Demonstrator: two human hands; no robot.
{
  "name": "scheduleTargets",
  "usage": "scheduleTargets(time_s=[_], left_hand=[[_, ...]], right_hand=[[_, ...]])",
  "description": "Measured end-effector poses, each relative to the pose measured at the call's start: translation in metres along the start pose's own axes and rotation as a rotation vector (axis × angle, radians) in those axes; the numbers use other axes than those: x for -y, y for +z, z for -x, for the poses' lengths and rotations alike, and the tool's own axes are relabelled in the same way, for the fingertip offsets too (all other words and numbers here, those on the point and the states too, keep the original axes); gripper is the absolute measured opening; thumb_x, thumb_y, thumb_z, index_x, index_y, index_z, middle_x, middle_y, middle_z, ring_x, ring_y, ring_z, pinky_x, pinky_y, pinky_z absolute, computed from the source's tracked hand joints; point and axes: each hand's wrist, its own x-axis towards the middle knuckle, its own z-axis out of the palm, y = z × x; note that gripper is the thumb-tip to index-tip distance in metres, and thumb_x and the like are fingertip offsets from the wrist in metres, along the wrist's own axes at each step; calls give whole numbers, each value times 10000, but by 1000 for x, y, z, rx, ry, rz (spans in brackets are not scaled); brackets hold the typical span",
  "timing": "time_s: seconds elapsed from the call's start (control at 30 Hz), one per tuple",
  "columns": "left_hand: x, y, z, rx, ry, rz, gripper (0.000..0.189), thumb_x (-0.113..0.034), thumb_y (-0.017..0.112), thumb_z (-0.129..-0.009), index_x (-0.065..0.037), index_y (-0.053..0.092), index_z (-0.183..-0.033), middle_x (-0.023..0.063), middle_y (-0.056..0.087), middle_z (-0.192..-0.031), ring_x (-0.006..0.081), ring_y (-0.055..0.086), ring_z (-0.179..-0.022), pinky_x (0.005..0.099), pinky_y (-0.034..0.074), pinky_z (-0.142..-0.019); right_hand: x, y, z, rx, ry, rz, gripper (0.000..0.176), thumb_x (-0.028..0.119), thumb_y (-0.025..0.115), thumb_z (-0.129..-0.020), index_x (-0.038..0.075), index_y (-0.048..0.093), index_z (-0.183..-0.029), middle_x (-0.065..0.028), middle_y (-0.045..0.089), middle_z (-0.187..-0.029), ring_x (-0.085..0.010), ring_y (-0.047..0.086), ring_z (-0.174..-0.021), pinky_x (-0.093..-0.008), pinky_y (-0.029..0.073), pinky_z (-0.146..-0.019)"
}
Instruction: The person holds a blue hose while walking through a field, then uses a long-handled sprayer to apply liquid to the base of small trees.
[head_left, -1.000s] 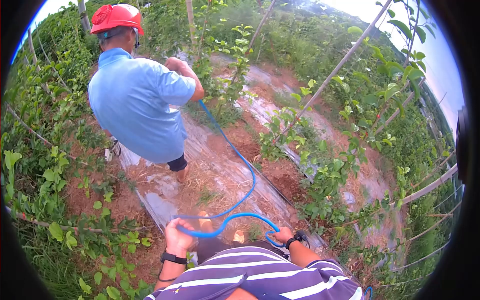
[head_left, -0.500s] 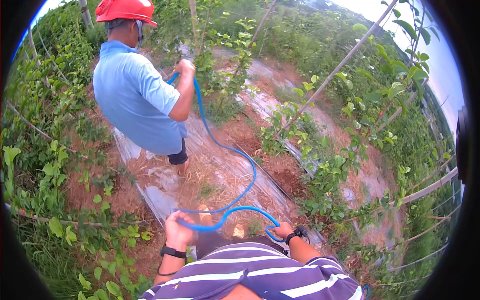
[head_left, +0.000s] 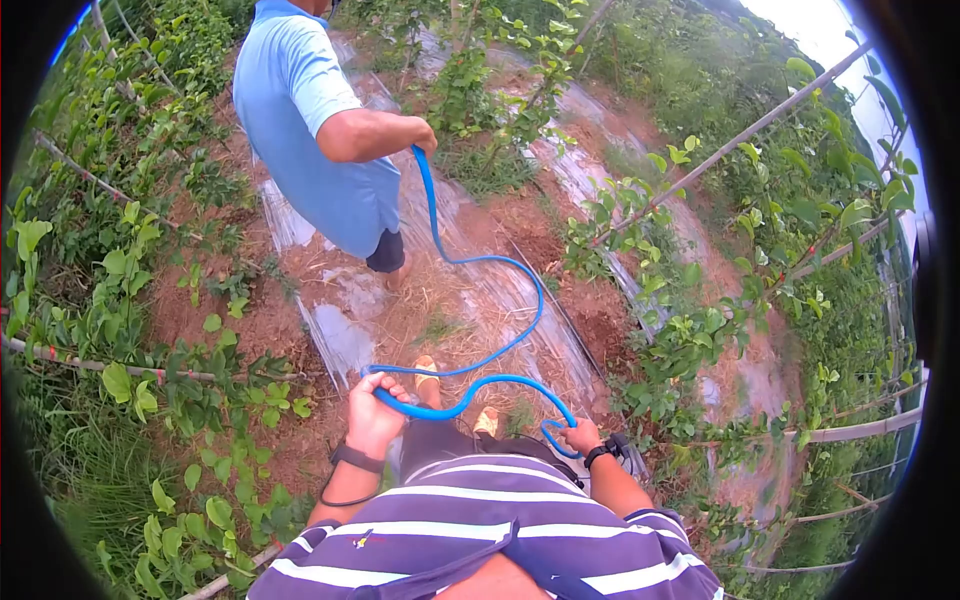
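A blue hose (head_left: 532, 318) runs in curves from a co-worker's hand (head_left: 424, 136) down to me. My left hand (head_left: 376, 412) is closed around it at the lower left, and a thick stretch of hose leaves it toward the right. That stretch arcs in front of my body to my right hand (head_left: 581, 436), whose fingers are wrapped round it. Below my right hand the hose makes a small loop. What lies inside each palm is hidden by the fingers.
The co-worker in a light blue shirt (head_left: 310, 150) stands ahead at the left. Leafy plants (head_left: 670, 350) and slanting poles (head_left: 740, 140) line both sides. Plastic sheeting (head_left: 340, 335) and straw cover the reddish soil. My feet (head_left: 487, 420) are on this strip.
The view has tilted down, so the co-worker sits higher in it and the red helmet is out of frame. The co-worker's hand has lowered with the hose. My hands keep their hold.
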Motion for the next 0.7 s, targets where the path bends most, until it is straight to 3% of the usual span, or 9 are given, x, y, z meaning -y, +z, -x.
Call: scheduleTargets(time_s=[0.27, 0.43, 0.5, 0.7], left_hand=[[2, 4, -4, 34, -50, -13, 121, -130, 485, -862, -96, 473, -746, 6, 465, -662, 150, 455, -613, 307, 401, -599], [3, 2, -11, 24, -42, -22, 118, -128, 485, -863, -97, 472, -750, 5, 468, -667, 152, 454, -617, 309, 403, -599], [4, 2, -13, 1, -63, -17, 102, -118, 486, -863, -94, 472, -765, 4, 470, -666, 153, 452, -615, 309, 406, -599], [6, 8, -9, -15, -101, 13, 91, -109, 478, -867, -88, 470, -779, 6, 469, -653, 158, 452, -608, 315, 413, -600]], right_hand=[[-14, 9, 3, 4, 66, -91, 235, 227, 712, -711, 59, 708, -876, -168, 686, -801, -261, 673, -758, -377, 508, -708], [-8, 5, 11, 14, 66, -178, 154, 145, 675, -721, 8, 678, -791, -102, 638, -654, -186, 612, -602, -350, 481, -601], [5, 1, 22, 28, 113, -270, 74, 68, 658, -753, 24, 598, -748, -54, 570, -586, -133, 527, -458, -283, 384, -394], [-7, 11, 11, 18, 76, -255, 65, 60, 651, -757, 31, 596, -775, -58, 569, -593, -132, 525, -458, -281, 392, -388]])
